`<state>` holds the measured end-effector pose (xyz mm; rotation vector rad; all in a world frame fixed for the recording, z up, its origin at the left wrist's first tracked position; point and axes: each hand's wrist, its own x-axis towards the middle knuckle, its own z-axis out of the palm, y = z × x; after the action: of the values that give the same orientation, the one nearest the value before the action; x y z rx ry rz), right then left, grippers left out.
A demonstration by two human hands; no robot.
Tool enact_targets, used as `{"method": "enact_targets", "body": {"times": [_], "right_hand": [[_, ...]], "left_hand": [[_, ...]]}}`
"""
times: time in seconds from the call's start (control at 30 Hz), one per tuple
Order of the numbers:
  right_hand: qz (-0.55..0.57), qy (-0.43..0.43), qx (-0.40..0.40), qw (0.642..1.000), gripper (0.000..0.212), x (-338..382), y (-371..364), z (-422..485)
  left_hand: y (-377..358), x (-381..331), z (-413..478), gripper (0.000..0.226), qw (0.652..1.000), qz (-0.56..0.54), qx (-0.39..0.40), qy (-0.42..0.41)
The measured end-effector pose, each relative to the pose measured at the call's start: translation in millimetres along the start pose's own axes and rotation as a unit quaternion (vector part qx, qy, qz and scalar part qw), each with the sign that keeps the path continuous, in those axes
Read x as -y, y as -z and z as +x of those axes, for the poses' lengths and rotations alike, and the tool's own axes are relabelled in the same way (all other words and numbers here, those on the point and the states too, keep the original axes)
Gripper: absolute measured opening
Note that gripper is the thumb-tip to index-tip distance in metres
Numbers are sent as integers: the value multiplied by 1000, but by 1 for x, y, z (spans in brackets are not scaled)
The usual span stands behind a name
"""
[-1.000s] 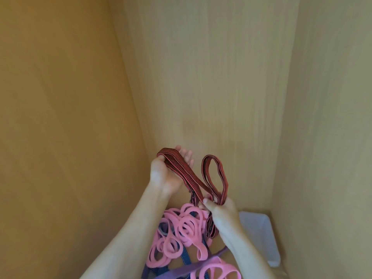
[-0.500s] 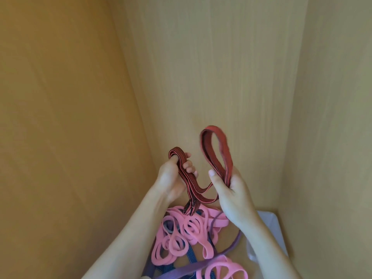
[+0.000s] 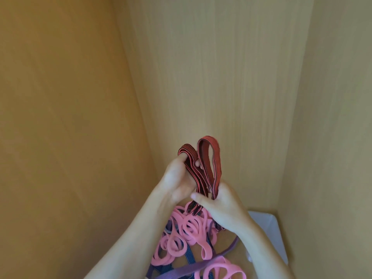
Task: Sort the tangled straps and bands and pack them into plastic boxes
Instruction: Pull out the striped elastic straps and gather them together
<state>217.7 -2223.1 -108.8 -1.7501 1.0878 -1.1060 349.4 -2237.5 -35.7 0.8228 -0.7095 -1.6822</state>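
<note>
Our left grip (image 3: 177,178) is clenched on the red strap (image 3: 195,172) just right of the frame's centre. The thumb hooks up through a folded bundle of it, and the fingertips (image 3: 198,163) curl round from behind. Our right grip (image 3: 223,206), just below and to the right, also grasps the red strap. Its thumb presses across the strap where the strands gather, and the two grips touch there. From the right grip a tall single loop stands upright, close beside the shorter fold on the left thumb. Dark strap ends hang beneath the grips.

Under them, at the lower centre, lies a tangle of pink bands (image 3: 187,224), with more pink loops at the bottom edge. A blue strap (image 3: 189,256) threads through the pile. A purple strap (image 3: 191,268) runs from the bottom edge up toward the right wrist and passes behind the forearm. At the lower right, partly hidden by that forearm, a white plastic box (image 3: 269,228) sits in the corner. Wooden panels (image 3: 221,77) fill the rest of the frame on the left, centre and right.
</note>
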Motion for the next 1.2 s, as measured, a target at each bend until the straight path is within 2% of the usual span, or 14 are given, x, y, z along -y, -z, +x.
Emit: {"method": "enact_targets", "body": {"times": [0.27, 0.37, 0.43, 0.5, 0.63, 0.7, 0.73, 0.8, 0.9, 0.97, 1.03, 1.1, 1.13, 1.2], "right_hand": [[-21, -28, -18, 999, 14, -17, -9, 2], [-21, -38, -21, 999, 27, -22, -13, 0], [-14, -43, -27, 999, 24, -23, -15, -1], [-12, -58, -28, 998, 8, -27, -16, -1], [-10, -77, -2, 997, 23, -36, -18, -2], [-26, -90, 6, 996, 23, -41, -17, -3], [-34, -96, 13, 995, 21, -45, -17, -3], [-64, -104, 32, 992, 21, -51, -17, -6], [-150, -96, 62, 982, 16, -53, -18, -13], [-190, -79, 93, 974, 11, -52, -20, -19], [-188, -74, 130, 971, 17, -49, -21, -26], [-172, -78, 146, 971, 31, -45, -19, -30], [-161, -84, 147, 972, 31, -45, -17, -32], [-152, -104, 164, 969, 19, -45, -15, -38]], "left_hand": [[0, 3, 4, 49, 997, -67, -47, 18], [5, 3, 5, 39, 995, -78, -64, -9], [10, 5, 4, 33, 996, -76, -52, -11], [19, 6, 3, 33, 998, -49, -35, -10], [38, 5, -8, 50, 999, 26, -36, -24], [48, 7, -16, 62, 989, 112, -65, -66], [53, 7, -22, 73, 973, 188, -96, -97], [59, 7, -33, 92, 888, 399, -133, -183], [59, 19, -44, 101, 682, 663, -14, -309], [64, 36, -43, 105, 525, 792, 40, -310], [76, 55, -39, 104, 434, 861, 57, -259], [94, 74, -37, 98, 411, 885, 49, -214], [103, 83, -37, 90, 425, 880, 43, -206], [117, 101, -39, 67, 488, 848, 37, -200]]}}
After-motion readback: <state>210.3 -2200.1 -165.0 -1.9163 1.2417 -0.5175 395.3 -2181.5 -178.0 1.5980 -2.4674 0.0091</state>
